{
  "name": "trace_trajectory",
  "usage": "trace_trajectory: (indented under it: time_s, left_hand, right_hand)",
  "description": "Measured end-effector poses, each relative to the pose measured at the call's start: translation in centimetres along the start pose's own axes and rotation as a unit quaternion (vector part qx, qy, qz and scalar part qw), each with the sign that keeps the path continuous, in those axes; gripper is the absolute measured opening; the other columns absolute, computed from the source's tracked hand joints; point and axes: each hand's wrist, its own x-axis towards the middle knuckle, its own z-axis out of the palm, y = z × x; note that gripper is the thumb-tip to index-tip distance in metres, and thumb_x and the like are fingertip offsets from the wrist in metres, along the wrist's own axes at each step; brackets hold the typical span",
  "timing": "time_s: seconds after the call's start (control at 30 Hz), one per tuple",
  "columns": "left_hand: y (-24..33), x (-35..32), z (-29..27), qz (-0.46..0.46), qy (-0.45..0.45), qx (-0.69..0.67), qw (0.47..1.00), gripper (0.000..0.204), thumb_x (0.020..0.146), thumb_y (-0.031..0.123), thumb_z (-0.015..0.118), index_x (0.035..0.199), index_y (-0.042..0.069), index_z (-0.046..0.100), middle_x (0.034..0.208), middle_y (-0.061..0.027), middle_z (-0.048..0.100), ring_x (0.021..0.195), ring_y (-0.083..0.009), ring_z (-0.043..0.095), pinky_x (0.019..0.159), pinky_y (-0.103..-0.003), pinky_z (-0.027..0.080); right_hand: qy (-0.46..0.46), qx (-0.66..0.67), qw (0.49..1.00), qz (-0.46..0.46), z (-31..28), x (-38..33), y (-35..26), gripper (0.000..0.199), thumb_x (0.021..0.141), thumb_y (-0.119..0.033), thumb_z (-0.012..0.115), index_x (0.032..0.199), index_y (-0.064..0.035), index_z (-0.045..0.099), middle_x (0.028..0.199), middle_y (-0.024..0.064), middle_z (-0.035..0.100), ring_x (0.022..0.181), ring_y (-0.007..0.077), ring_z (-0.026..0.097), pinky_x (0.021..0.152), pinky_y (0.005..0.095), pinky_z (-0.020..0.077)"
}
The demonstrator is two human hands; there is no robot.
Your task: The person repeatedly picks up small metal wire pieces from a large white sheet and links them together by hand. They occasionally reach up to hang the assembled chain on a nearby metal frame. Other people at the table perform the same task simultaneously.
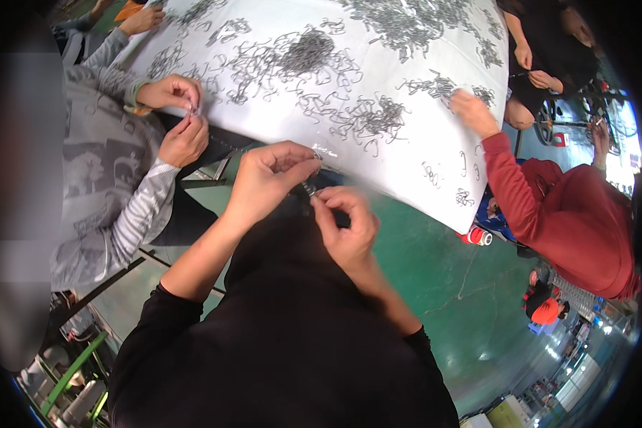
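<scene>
In front of my body, just off the near table edge, my left hand (274, 177) pinches the upper end of a thin, chain-like metal strip (308, 188) between thumb and forefinger. Below it and to the right, my right hand (349, 225) grips the strip's lower end with thumb and fingertips. The strip is too small to make out fully. Nearest to my hands on the white table (321, 139) lies a loose spread of bent wire hooks (371, 118).
Denser heaps of wire hooks (307, 53) cover the table farther back. At the left a co-worker's hands (182, 139) hold something small. A co-worker's red sleeve (506, 167) reaches over the right side. A red-and-white bottle (476, 236) is by the table corner above the green floor (435, 271).
</scene>
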Motion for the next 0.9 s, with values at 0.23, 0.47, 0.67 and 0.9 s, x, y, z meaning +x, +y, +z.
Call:
trace_trajectory:
  time_s: [0.23,0.47,0.67,0.9]
  left_hand:
    - [1.3,-4.7,-0.5,0.036,0.035,0.067,0.996,0.012,0.084,0.006,0.070,0.094,-0.001,0.071,0.087,-0.0055,0.072,0.077,-0.0094,0.065,0.074,-0.024,0.052]
    - [0.9,-6.7,0.2,0.212,0.112,0.211,0.948,0.014,0.077,0.001,0.073,0.091,0.004,0.073,0.104,-0.0091,0.067,0.088,-0.0190,0.063,0.073,-0.030,0.052]
    - [0.5,-8.7,1.3,0.220,0.174,0.213,0.936,0.017,0.074,-0.002,0.074,0.089,0.004,0.072,0.098,-0.0073,0.066,0.086,-0.0205,0.061,0.075,-0.030,0.050]
    - [1.1,-9.3,4.3,0.210,0.266,0.182,0.923,0.014,0.076,-0.003,0.073,0.088,0.003,0.071,0.091,-0.0066,0.068,0.085,-0.0203,0.062,0.074,-0.030,0.049]
  right_hand:
    - [-0.019,0.008,1.000,-0.004,0.8,-1.2,-1.1,0.021,0.079,0.010,0.070,0.090,0.0001,0.054,0.088,0.0132,0.068,0.073,0.0155,0.068,0.066,0.0254,0.0564]
    - [-0.028,-0.030,0.997,-0.065,0.8,-1.6,-1.6,0.021,0.079,0.008,0.069,0.093,-0.0013,0.056,0.090,0.0131,0.068,0.071,0.0193,0.068,0.062,0.0277,0.0556]
    - [-0.066,-0.072,0.994,0.044,-1.7,2.8,3.0,0.013,0.090,-0.010,0.063,0.099,-0.0007,0.060,0.091,0.0120,0.063,0.075,0.0209,0.064,0.059,0.0310,0.0499]
    - [-0.119,-0.284,0.930,0.200,0.3,16.0,17.5,0.018,0.085,-0.018,0.065,0.092,-0.0023,0.069,0.093,0.0185,0.070,0.084,0.0344,0.068,0.074,0.0431,0.0528]
